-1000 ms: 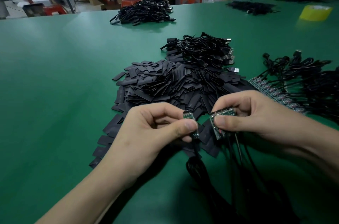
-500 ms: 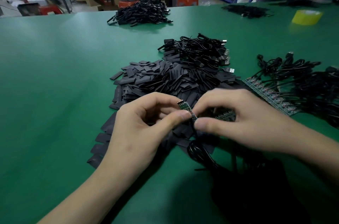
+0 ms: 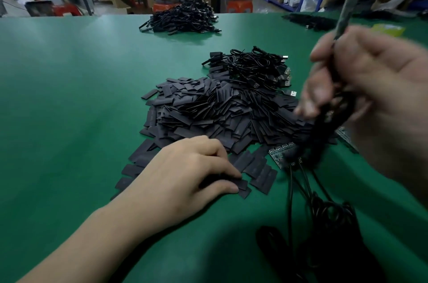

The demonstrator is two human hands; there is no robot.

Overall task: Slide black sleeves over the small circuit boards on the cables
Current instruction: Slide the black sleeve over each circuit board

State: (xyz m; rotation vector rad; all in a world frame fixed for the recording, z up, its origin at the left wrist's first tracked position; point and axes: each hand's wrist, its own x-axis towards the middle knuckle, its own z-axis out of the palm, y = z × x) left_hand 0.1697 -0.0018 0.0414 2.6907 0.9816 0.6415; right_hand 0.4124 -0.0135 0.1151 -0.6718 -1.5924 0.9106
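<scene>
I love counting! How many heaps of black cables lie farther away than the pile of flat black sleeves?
3: the far middle heap; the far right heap; the nearest heap, just behind the sleeve pile. The right hand may hide more.

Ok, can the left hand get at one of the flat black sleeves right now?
Likely yes: the left hand rests on the loose flat black sleeves at the pile's near edge, thumb and forefinger around one; nothing covers them.

2 bare forearms; left hand [image 3: 185,173], right hand [image 3: 370,88] (blurred).
</scene>
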